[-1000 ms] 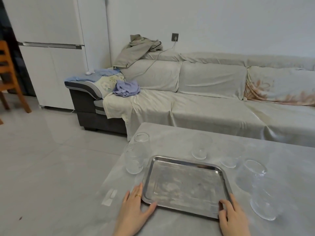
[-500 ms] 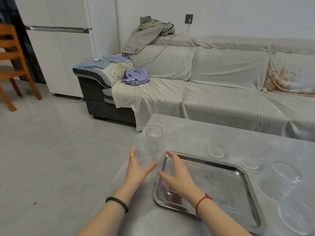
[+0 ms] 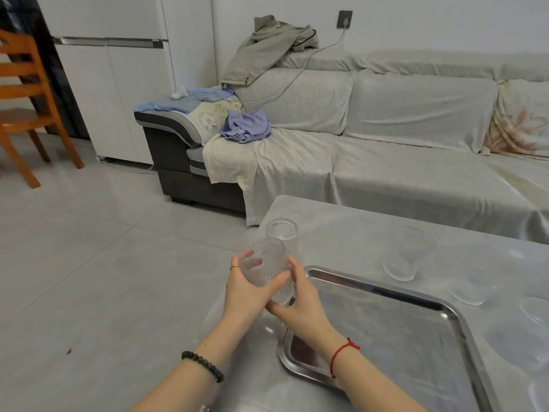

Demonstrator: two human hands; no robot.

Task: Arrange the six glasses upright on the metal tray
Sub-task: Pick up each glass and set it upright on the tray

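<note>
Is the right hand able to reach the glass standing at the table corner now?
Probably not yet: the right hand and the left hand both hold a ribbed glass, which sits in front of the corner glass.

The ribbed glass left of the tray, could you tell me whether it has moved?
Yes: the ribbed glass is lifted off the table, held in both hands beside the tray.

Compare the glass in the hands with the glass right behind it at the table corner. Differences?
The held glass is lifted and tilted, rim toward the camera; the corner glass stands on the table, not tilted. The held glass is clasped by the left hand and right hand; the corner glass is untouched. Both are clear ribbed glass and off the metal tray.
</note>
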